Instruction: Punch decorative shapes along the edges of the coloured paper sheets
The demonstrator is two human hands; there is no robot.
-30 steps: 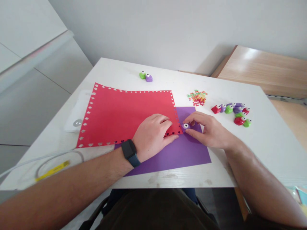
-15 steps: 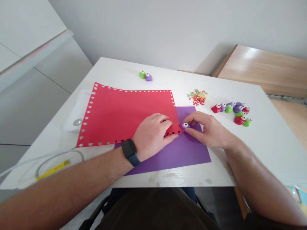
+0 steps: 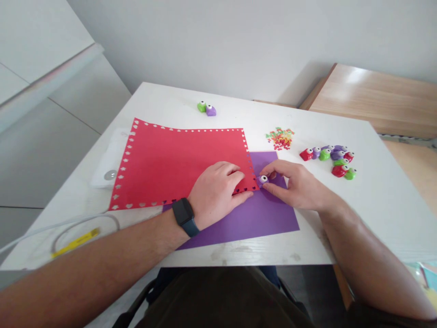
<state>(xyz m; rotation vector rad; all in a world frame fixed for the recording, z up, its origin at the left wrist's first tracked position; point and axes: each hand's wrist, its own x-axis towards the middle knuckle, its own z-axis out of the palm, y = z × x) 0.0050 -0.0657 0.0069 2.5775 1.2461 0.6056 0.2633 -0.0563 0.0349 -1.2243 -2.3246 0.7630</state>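
Purple punch (image 3: pixel 263 180) inside right grip (image 3: pixel 299 186)

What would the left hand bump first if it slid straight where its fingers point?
Probably the purple craft punch at the corner of the red paper. The right hand pinching it is very close too, so I can't be certain which the left hand would touch first.

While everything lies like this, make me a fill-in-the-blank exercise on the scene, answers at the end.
The right hand pinches a small punch marked with a black ____.
The red sheet partly covers a lower sheet coloured ____.
The hand beside the dark watch is the ____ one.
Beyond the red sheet, a purple punch sits beside a second punch coloured ____.

Missing words: star; purple; left; green.
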